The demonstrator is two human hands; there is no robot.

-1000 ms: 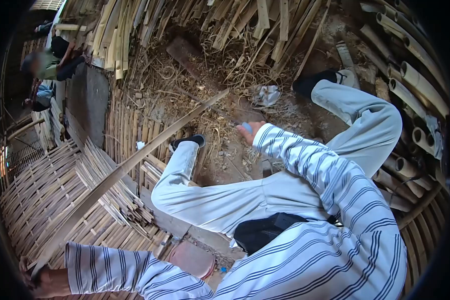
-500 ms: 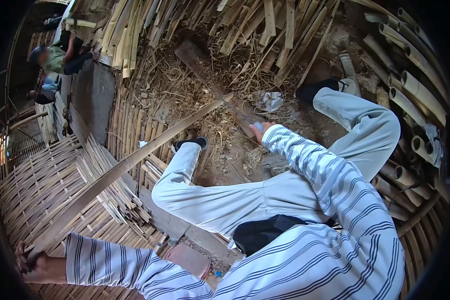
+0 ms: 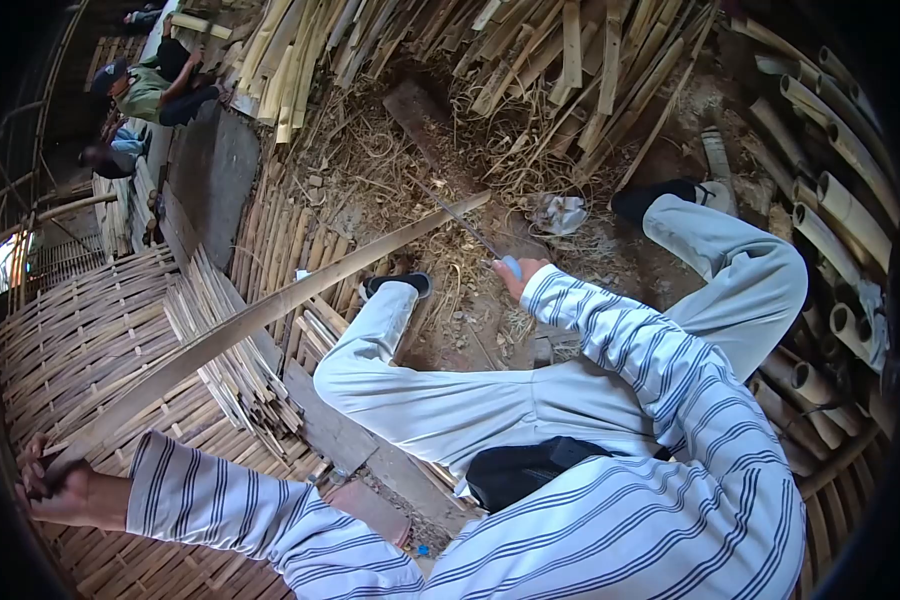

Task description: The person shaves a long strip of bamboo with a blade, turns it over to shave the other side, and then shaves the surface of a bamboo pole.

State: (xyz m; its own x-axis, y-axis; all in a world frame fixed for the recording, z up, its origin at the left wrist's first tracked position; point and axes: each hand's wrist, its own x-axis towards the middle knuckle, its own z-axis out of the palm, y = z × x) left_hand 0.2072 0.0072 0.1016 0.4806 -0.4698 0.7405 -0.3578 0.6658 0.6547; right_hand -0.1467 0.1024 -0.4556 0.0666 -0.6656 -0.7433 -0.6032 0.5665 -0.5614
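My left hand at the lower left grips the near end of a long flat bamboo strip that slants up to the right, its far tip near the middle of the view. My right hand is closed on the blue handle of a long-bladed knife whose blade points up-left and lies against the strip's far end. I sit with both legs in pale trousers spread out, dark shoes on the ground.
Woven bamboo mats and bundled slats lie to the left. Split bamboo is heaped at the top, whole poles at the right. Shavings litter the ground. Two people sit at the upper left.
My left hand has drawn the strip's near end lower and leftward. The right hand with the knife has shifted slightly right, and the whole view has drifted a little.
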